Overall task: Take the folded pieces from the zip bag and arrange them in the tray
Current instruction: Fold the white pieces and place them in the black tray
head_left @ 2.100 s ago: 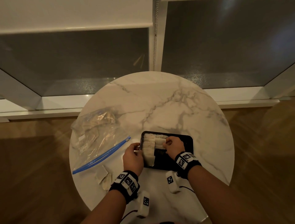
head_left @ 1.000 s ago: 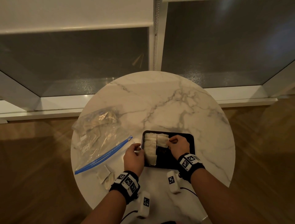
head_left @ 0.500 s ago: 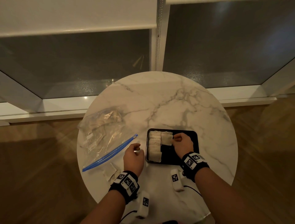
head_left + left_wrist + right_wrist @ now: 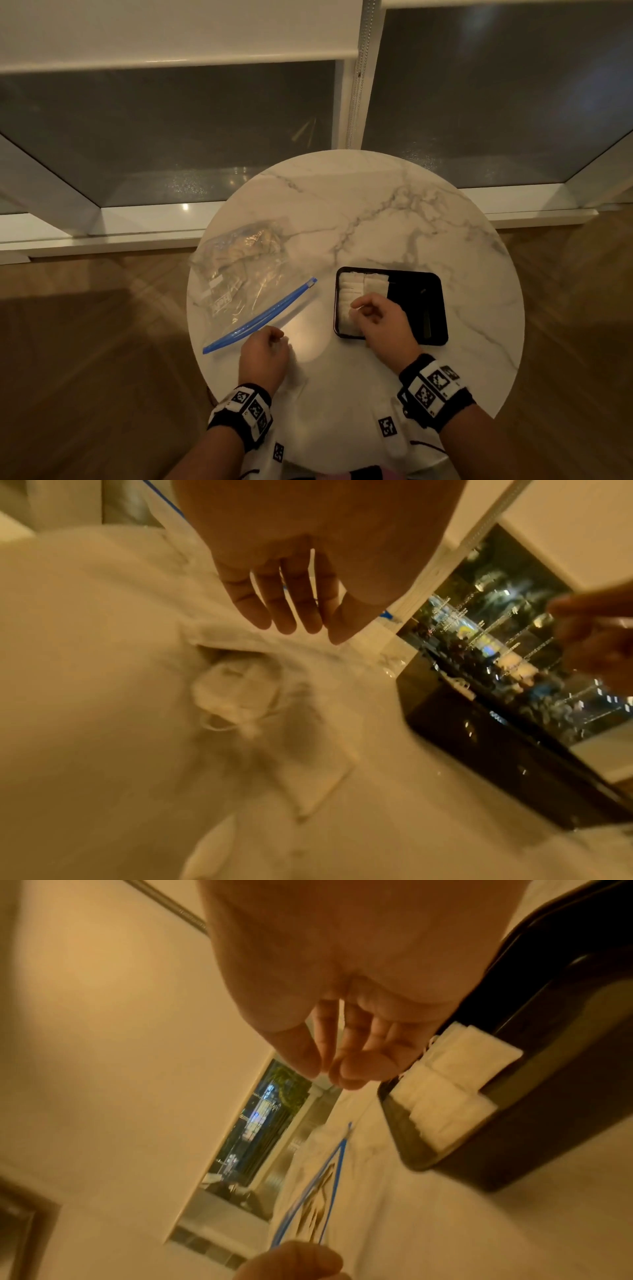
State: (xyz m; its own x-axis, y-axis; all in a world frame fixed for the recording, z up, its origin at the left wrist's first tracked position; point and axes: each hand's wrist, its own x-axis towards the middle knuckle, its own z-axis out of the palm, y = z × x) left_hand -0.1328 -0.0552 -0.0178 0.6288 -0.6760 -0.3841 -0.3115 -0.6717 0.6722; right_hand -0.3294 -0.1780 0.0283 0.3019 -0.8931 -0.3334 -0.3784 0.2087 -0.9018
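Observation:
A clear zip bag (image 4: 246, 274) with a blue zipper strip (image 4: 260, 317) lies on the left of the round marble table (image 4: 376, 212), folded pieces still inside. The black tray (image 4: 414, 301) holds a column of white folded pieces (image 4: 347, 294) along its left wall and one more (image 4: 375, 286) beside them at the far edge. My right hand (image 4: 363, 308) hovers over the tray's near left part, fingers loosely curled and empty (image 4: 329, 1074). My left hand (image 4: 274, 339) is by the zipper's near end, fingers relaxed above two loose folded pieces (image 4: 236, 693) on the table.
The table's edge runs close behind my wrists, with wooden floor all around. A window sill (image 4: 137, 222) and dark window panes stand beyond the table's far side. The tray's right half (image 4: 428, 322) is bare black.
My right hand has let go of the piece set beside the column and pulled back toward me. My left hand has left the tray's left edge and moved left toward the zipper.

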